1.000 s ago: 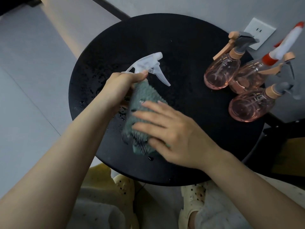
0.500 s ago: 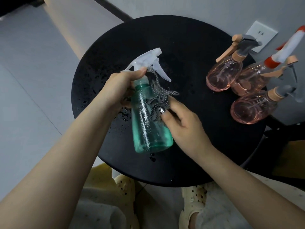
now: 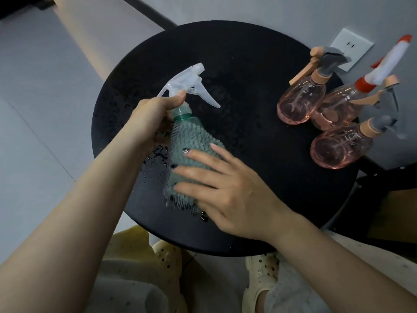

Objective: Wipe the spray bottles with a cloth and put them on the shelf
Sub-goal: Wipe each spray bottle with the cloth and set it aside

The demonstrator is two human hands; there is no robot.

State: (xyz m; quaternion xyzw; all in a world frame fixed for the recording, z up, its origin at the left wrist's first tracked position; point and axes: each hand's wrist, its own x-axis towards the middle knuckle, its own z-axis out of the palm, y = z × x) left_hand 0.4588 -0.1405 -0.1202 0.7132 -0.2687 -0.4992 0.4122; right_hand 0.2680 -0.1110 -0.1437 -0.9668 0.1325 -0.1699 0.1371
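A green spray bottle [image 3: 184,115] with a clear trigger head is held tilted over the round black table [image 3: 248,136]. My left hand [image 3: 153,119] grips its neck just under the trigger. A grey-green nubby cloth [image 3: 187,141] is wrapped over the bottle's body and hides most of it. My right hand [image 3: 216,184] lies over the cloth with its fingers spread and curved around the bottle. Three pink spray bottles stand at the table's right side: one at the back [image 3: 300,102], one with a red and white head [image 3: 336,109], one nearest [image 3: 340,147].
Water drops lie on the table around the green bottle. A white wall socket [image 3: 352,47] sits behind the pink bottles. A dark piece of furniture [image 3: 388,199] stands to the right of the table. My feet in pale yellow clogs [image 3: 259,274] are under the table's near edge.
Half a second ago the cloth was bunched in my right fingers beside the bare green bottle. Now it covers the bottle's body again, with my right hand laid over it lower down.
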